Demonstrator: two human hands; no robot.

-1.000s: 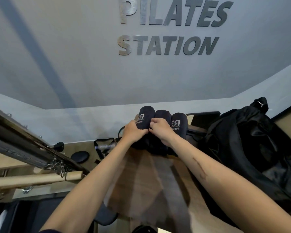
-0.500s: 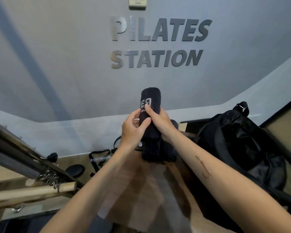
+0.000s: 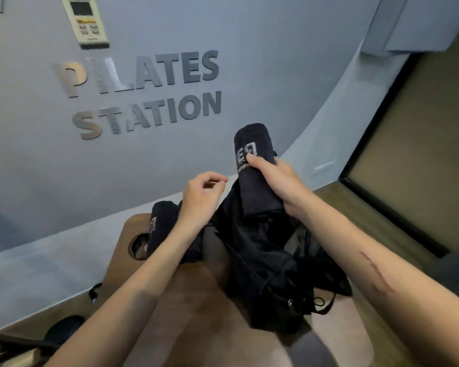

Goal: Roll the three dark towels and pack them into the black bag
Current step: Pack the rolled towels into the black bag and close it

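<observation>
One rolled towel held over the bag mouth; two rolls wait on the wooden platform.

Right hand (image 3: 278,181) grips a rolled dark towel (image 3: 252,165), fingers and thumb wrapped round its middle, roll tilted, lower end at the open top of the black bag (image 3: 263,266). Left hand (image 3: 200,200) hovers just beside the bag's upper edge, fingers loosely curled, thumb near forefinger, nothing clearly held. Bag sits on the platform (image 3: 196,313) toward its right edge. Two other rolled towels (image 3: 161,229) lie at the far left corner, partly hidden by the left wrist.

Third towel (image 3: 194,250) mostly behind the left forearm; held towel's (image 3: 252,165) lower end inside the bag (image 3: 263,260)
</observation>
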